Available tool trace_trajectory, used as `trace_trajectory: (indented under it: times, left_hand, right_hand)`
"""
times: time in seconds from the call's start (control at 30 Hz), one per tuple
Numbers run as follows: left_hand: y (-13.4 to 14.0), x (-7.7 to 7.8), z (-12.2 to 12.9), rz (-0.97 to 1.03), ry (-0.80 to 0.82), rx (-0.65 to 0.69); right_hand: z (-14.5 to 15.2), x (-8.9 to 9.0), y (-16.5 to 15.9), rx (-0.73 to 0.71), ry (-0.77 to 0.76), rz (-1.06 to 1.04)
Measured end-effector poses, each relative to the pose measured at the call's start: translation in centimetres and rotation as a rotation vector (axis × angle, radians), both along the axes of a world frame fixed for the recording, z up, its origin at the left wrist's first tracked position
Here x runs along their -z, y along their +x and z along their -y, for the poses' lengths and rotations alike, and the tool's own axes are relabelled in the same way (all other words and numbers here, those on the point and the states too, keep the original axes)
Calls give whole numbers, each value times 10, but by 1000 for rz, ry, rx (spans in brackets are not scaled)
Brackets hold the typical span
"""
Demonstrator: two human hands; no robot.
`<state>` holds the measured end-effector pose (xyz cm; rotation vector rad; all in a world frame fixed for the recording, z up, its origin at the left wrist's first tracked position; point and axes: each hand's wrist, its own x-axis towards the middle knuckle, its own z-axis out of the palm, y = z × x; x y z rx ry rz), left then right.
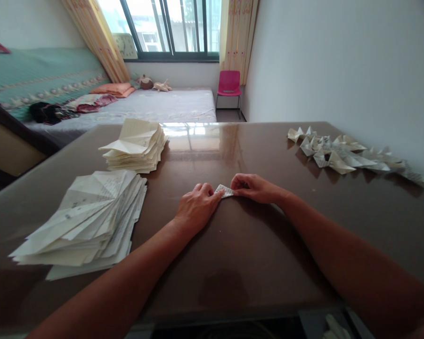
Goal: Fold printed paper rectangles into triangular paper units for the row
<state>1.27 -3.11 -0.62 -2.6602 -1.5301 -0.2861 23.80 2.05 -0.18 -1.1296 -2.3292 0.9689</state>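
Observation:
A small folded piece of printed paper (224,191) lies between my hands at the middle of the brown glossy table (212,245). On its left end, my left hand (199,202) presses with closed fingers and the thumb. My right hand (252,188) pinches the paper's right corner between thumb and curled fingers. Parts of the paper are hidden under the fingertips. Nothing else touches either hand.
Left of my arms lie a stack of creased white sheets (88,216) and, behind it, a stack of cream sheets (137,148). Several folded paper shapes (339,150) sit at the far right. Beyond the table are a bed (176,106) and a pink chair (229,84).

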Motion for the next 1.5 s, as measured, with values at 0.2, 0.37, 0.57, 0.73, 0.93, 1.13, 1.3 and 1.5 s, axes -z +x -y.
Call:
trace_trajectory:
  times: [0.2,0.37,0.57,0.73,0.93,1.13,1.3,1.5]
  left_hand:
    - [1,0,1,-39,27,-10]
    - [1,0,1,-43,33,-10]
    - [2,-2,2,-66,24,-13]
    - [2,0,1,-56,41,9]
    - [-2,3,-2,-55,83,118]
    - [-5,3,-3,-35,98,129]
    - [-5,5,-2,-17,119,133]
    - [-6,-2,5,-78,101,159]
  right_hand:
    - [-1,2,-7,91,56,56]
    - [0,3,-8,60,138,-1]
    - [1,-1,-16,161,109,196]
    - [6,-2,-24,233,175,340]
    - [9,-3,-19,246,212,440]
    - [25,-7,-24,72,511,416]
    - [43,-3,-39,-30,569,597]
    - [46,2,-42,-30,617,689]
